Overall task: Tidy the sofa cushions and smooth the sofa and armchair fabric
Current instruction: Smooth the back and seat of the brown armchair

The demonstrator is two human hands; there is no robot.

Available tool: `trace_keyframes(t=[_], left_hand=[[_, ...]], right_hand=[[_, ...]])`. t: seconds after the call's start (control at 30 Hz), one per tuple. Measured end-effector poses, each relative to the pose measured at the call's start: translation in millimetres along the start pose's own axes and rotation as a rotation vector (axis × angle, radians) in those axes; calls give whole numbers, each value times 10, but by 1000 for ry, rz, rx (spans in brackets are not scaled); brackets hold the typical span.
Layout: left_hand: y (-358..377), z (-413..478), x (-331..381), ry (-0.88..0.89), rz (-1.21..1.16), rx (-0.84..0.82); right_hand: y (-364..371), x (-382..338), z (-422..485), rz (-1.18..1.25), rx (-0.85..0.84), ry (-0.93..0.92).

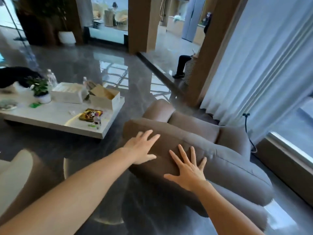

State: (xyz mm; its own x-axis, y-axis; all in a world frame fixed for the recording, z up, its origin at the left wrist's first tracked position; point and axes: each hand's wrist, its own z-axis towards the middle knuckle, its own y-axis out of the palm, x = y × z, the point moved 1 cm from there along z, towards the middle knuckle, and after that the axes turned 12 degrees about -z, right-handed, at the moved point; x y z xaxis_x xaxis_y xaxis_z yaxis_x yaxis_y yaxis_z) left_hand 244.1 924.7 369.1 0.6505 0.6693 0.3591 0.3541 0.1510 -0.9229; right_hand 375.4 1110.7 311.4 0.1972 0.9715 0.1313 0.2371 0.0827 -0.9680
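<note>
Diagonally, the brown armchair [194,146] runs from near the coffee table [55,116] toward lower right; left hand [140,148] and right hand [188,168] lie flat, fingers splayed, gripping nothing, on its near padded edge, hiding fabric beneath.

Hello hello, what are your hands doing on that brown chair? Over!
Left hand open, flat on the armchair arm. Right hand open, flat beside it. Fabric under them looks smooth. Nothing in the way.

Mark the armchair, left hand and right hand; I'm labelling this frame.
armchair [225,160]: head view, padded back.
left hand [141,150]: head view, back of hand.
right hand [188,168]: head view, back of hand.
</note>
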Motion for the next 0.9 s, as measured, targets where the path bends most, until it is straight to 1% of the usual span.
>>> trace_keyframes(t=[0.03, 0.1, 0.2, 0.3, 0.4, 0.47, 0.7, 0.77, 0.9], left_hand=[[11, 146, 93, 15, 41, 12], [35, 399, 171, -17, 88, 1], [72, 649, 136, -111, 90, -58], [56, 805, 67, -149, 112, -90], [57, 966, 76, -184, 73, -118], [84, 1085, 134, -163, 60, -152], [308, 1477, 544, 35, 117, -215], [471, 1490, 722, 71, 104, -181], [784, 1393, 1147, 65, 55, -67]], right_hand=[[63, 37, 22, -11, 13, -15], [177, 66, 51, -18, 68, -32], [286, 182, 68, -12, 136, -44], [313, 362, 45, 4, 165, -81], [292, 589, 9, 20, 194, -112], [276, 757, -6, 17, 204, -137], [287, 1519, -174, -8, 228, -227], [321, 1780, -262, -37, 232, -262], [420, 2314, -459, -117, 199, -322]])
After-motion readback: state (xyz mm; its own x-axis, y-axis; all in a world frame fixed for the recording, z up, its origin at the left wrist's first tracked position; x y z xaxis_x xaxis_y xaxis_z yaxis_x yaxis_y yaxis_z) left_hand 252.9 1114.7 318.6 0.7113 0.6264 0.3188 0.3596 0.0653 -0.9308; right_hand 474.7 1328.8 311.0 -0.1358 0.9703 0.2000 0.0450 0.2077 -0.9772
